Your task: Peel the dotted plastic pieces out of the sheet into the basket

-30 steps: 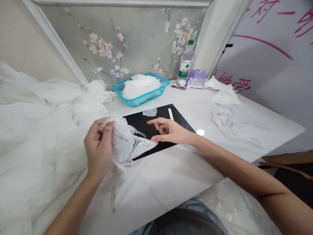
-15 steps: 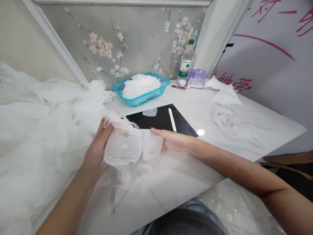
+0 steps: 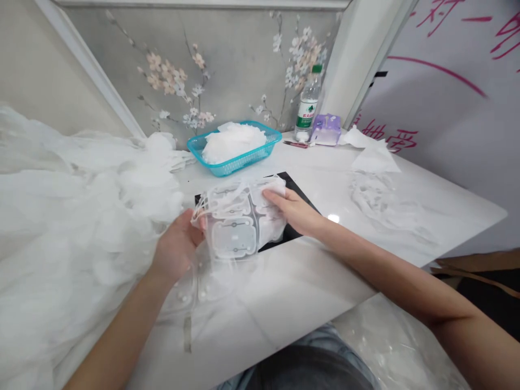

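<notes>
Both my hands hold a piece of sheer white fabric [image 3: 238, 219] with rounded rectangular patches on it, spread over the black mat [image 3: 294, 187] on the white table [image 3: 309, 271]. My left hand [image 3: 176, 249] grips its left edge, fingers closed. My right hand [image 3: 292, 208] pinches its upper right edge. The fabric trails down toward me over the table and covers most of the mat.
A large heap of white tulle [image 3: 73, 216] fills the left side. A teal basket [image 3: 268, 143] of white pieces stands behind the mat. A water bottle [image 3: 307, 105], a purple tissue pack [image 3: 326, 130], a red pen [image 3: 296, 144] and loose tissues [image 3: 371, 154] lie at the back right.
Both hands moved forward and spread the fabric over the black mat. It now hides the white pen and the small patch that lay on the mat.
</notes>
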{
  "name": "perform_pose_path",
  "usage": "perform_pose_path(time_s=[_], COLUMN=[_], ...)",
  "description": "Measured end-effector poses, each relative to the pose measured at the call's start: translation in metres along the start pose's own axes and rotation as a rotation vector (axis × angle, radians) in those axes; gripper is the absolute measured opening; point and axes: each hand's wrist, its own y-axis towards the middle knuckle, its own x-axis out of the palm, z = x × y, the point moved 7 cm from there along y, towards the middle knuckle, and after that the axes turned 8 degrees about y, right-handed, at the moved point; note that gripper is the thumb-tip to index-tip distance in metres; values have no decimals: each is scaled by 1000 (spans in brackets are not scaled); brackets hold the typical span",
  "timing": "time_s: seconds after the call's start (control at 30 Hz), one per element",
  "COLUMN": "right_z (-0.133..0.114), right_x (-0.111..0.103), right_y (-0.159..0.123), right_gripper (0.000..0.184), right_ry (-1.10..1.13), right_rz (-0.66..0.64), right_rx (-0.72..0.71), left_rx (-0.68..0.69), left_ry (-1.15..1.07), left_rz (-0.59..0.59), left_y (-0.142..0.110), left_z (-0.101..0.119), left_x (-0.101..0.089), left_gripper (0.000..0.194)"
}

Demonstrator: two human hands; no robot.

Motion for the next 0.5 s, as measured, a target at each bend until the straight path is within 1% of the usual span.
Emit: perform_pose_path(time_s=[0.03,0.07,0.1,0.13,0.2,0.3,0.37,0.4,0.43,0.47,0.5], right_z=[-7,-13,-16,-17,-14,-7,-3,-3,-5,-11,-18], right_x=[-4,-7,-9,-11,-16,-21,-21,-20,-20,-22,-24], right_y=[2,3,3,4,4,5,4,4,5,6,6], right_gripper=[16,17,18,18,19,16,14,12,10,9,8], right_ry=[-118,-237,-351,-448,-567,-584,-533,-507,-489,-483,-484], right_rz=[14,26,34,40,57,63,15,-8,-13,11,63], right_rx=[-81,-145,-179,-179,-116,40,146,175,174,135,65], left_rx=[9,12,17,19,18,30,-5,-31,-54,-52,-11], left_ry=[62,98,148,194,270,373,374,350,320,295,282], left_rz=[19,15,41,74,128,192,197,207,234,286,361], left_y=[3,5,7,7,7,7,9,10,9,7,4], left_z=[-3,-7,-10,-12,-14,-12,-14,-16,-18,-18,-16], left_x=[0,2,1,-1,-5,-11,-13,-14,-16,-18,-20], left_gripper=[27,31,34,35,33,28,30,33,40,49,58])
